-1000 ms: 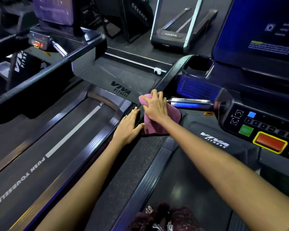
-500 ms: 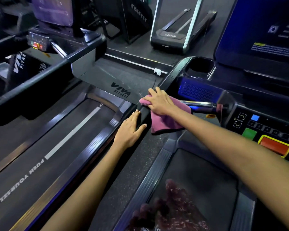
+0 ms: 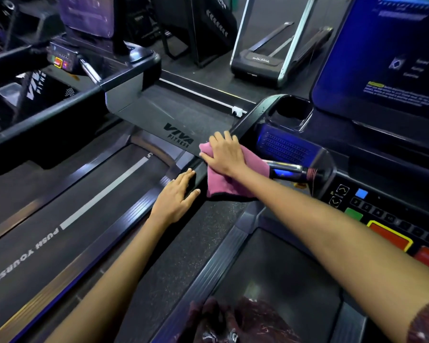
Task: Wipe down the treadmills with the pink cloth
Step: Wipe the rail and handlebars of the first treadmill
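Dark red patterned garment (image 3: 245, 320): bottom edge of view, over the near treadmill's belt (image 3: 278, 276).

Left hand (image 3: 175, 198): fingers straight and together, lying flat on the black side rail (image 3: 198, 175) of the near treadmill, holding nothing.

Right hand (image 3: 224, 153): fingers spread and nearly straight, pressing down on the pink cloth (image 3: 229, 180), just beyond the left hand and apart from it.

Pink cloth: draped over the black side rail where it rises toward the console; lower edge hangs free, far corner shows past the fingertips.

Chrome grip bar (image 3: 286, 167): touching the cloth's right edge.

Control panel (image 3: 386, 219): right; green, red and blue keys.

Cup holder (image 3: 291, 111) and lit blue screen (image 3: 391, 53): beyond the cloth.

Neighbouring treadmill (image 3: 84, 201): left, belt lettered "PUSH YOURSELF".

Folded treadmill (image 3: 265, 58): far floor.
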